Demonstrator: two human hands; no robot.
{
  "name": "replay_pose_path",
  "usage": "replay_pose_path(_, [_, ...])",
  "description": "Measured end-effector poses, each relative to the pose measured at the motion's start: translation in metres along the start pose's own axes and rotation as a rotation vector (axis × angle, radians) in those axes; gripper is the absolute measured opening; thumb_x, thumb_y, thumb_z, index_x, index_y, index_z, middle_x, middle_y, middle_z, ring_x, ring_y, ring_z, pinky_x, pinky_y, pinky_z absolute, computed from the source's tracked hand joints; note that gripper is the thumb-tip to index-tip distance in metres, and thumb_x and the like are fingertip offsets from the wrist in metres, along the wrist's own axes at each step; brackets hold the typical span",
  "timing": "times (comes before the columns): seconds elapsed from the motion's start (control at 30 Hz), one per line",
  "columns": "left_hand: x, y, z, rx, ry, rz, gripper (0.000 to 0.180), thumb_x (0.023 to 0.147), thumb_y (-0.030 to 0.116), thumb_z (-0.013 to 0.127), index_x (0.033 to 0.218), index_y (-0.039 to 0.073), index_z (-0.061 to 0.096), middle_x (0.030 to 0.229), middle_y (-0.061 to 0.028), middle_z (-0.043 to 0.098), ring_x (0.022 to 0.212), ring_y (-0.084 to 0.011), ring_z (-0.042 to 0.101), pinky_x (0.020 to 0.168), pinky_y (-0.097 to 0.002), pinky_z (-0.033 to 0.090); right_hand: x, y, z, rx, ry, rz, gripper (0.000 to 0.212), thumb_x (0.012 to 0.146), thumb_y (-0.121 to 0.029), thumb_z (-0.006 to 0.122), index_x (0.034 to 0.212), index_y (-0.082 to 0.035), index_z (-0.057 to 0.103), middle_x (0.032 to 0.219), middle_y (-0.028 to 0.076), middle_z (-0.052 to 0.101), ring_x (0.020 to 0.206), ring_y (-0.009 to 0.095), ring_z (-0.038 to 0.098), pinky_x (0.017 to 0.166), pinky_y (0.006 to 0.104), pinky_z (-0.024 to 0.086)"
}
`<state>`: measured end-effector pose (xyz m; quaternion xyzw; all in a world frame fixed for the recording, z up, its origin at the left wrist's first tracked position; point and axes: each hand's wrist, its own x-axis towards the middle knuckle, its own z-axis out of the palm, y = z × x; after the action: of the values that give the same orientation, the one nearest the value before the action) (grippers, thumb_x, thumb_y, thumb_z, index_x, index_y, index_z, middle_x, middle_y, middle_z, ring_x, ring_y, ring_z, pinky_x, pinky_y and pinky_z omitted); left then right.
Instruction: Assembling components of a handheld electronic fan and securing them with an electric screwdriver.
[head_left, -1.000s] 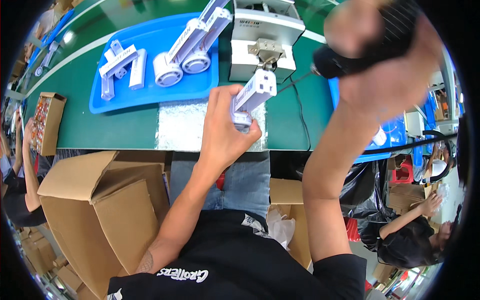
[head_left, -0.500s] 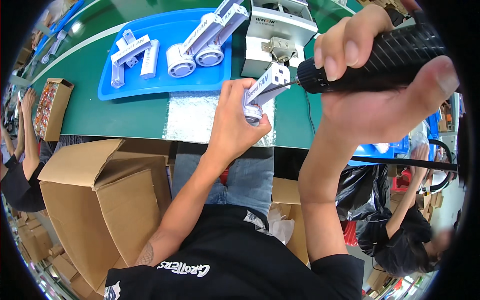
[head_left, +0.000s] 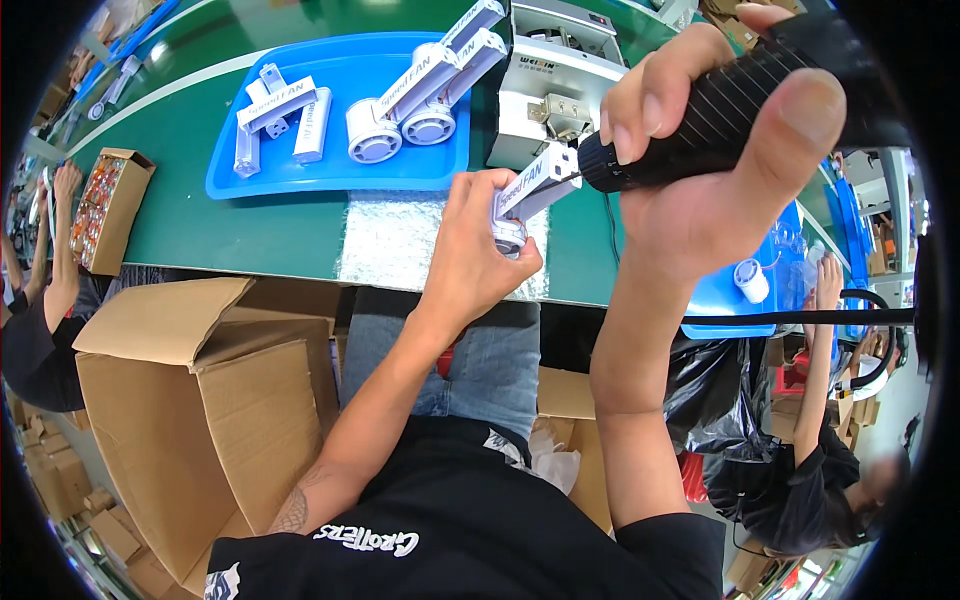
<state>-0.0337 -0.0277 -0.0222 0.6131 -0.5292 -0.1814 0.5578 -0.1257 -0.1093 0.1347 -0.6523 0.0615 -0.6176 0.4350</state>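
My left hand (head_left: 478, 250) grips a small white fan unit (head_left: 528, 193) above the front edge of the green table (head_left: 190, 235). My right hand (head_left: 715, 170) is wrapped around a black electric screwdriver (head_left: 745, 110), whose tip touches the upper end of the white unit. Under the left hand lies a silvery textured mat (head_left: 390, 245). A blue tray (head_left: 330, 160) farther back holds two assembled white fans (head_left: 420, 95) and some loose white parts (head_left: 285, 115).
A white box-shaped machine (head_left: 560, 75) stands behind the hands. An open cardboard box (head_left: 215, 400) sits by my left knee. A small carton (head_left: 110, 205) rests at the table's left. Another blue tray (head_left: 750, 290) with a white cap lies right. Other people work on both sides.
The view shifted, so both hands appear lower and closer. The screwdriver moved in from the upper right until its tip met the white unit held in my left hand.
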Motion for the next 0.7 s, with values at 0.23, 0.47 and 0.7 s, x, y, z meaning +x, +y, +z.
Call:
replay_pose_path(0.23, [0.002, -0.009, -0.003, 0.024, 0.010, 0.110, 0.059, 0.074, 0.004, 0.076, 0.128, 0.001, 0.053, 0.117, -0.0202, 0.055, 0.113, -0.0412, 0.057, 0.098, -0.0446, 0.050, -0.001, 0.003, 0.008, 0.114, -0.001, -0.072, 0.052, 0.107, -0.049, 0.056, 0.126, -0.002, 0.051, 0.068, 0.010, 0.053, 0.049, 0.018, 0.048, 0.051, 0.0309, 0.044])
replay_pose_path(0.47, [0.005, 0.000, -0.056, 0.016, -0.423, 0.103, 0.067, 0.083, 0.002, 0.077, 0.143, 0.001, 0.049, 0.127, -0.0215, 0.053, 0.123, -0.0460, 0.054, 0.105, -0.0468, 0.047, 0.009, -0.023, -0.034, 0.722, -0.175, 0.182, 0.068, 0.104, -0.045, 0.065, 0.154, -0.008, 0.040, 0.080, 0.006, 0.044, 0.063, 0.016, 0.047, 0.052, 0.0284, 0.041])
replay_pose_path(0.7, [0.123, 0.032, -0.191, -0.133, -0.283, 0.083, 0.066, 0.071, 0.019, 0.094, 0.129, 0.007, 0.065, 0.111, -0.0061, 0.071, 0.102, -0.0175, 0.068, 0.095, -0.0344, 0.054, 0.018, -0.073, -0.129, 0.305, 0.159, -0.151, 0.075, 0.097, -0.052, 0.075, 0.143, -0.001, 0.045, 0.077, 0.001, 0.045, 0.059, 0.009, 0.049, 0.060, 0.0275, 0.043])
